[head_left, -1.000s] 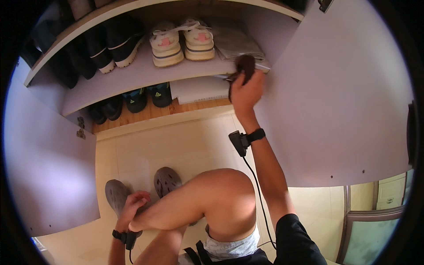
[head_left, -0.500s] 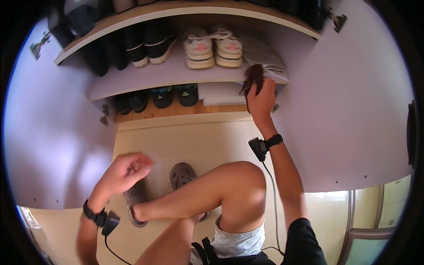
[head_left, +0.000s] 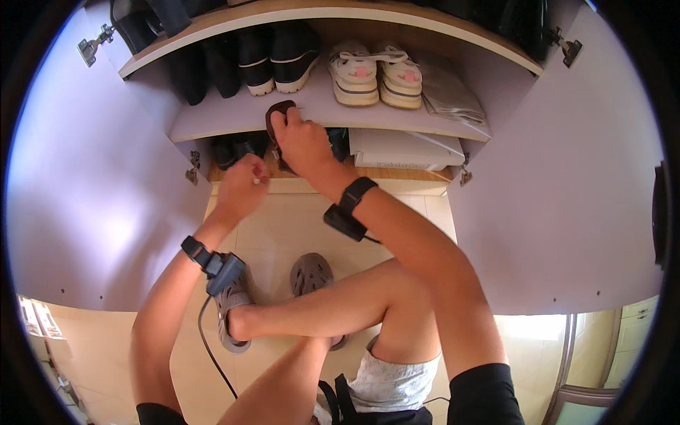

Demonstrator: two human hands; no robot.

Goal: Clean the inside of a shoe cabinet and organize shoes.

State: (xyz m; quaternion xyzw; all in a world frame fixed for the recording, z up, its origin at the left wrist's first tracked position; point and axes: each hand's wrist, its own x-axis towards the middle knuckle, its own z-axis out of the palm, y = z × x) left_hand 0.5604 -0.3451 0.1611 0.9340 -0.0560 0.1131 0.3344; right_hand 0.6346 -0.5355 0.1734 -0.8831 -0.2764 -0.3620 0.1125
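Note:
My right hand [head_left: 308,152] grips a dark brown thing [head_left: 281,108], with its rounded top showing above my fingers. Whether it is cloth, leather or a shoe I cannot tell, as my fingers cover much of it. It is in front of the middle shelf's edge, before the lower compartment. Just left of it and lower, my left hand [head_left: 243,185] has its fingers curled in, and nothing shows in them. Dark shoes [head_left: 225,150] stand behind it on the bottom level. White sneakers [head_left: 355,78] with pink patches sit on the middle shelf, right of centre.
Black shoes with white soles [head_left: 287,64] and a folded grey bag [head_left: 450,92] share the middle shelf [head_left: 234,119]. A white box [head_left: 404,147] lies at the bottom right. Cabinet doors [head_left: 567,184] stand open on both sides. My feet, in grey clogs [head_left: 312,273], are on the tiled floor.
My right hand has carried the dark brown thing leftward from the shelf's right end. My left hand has risen from over the floor to the lower compartment's front. The view has shifted slightly.

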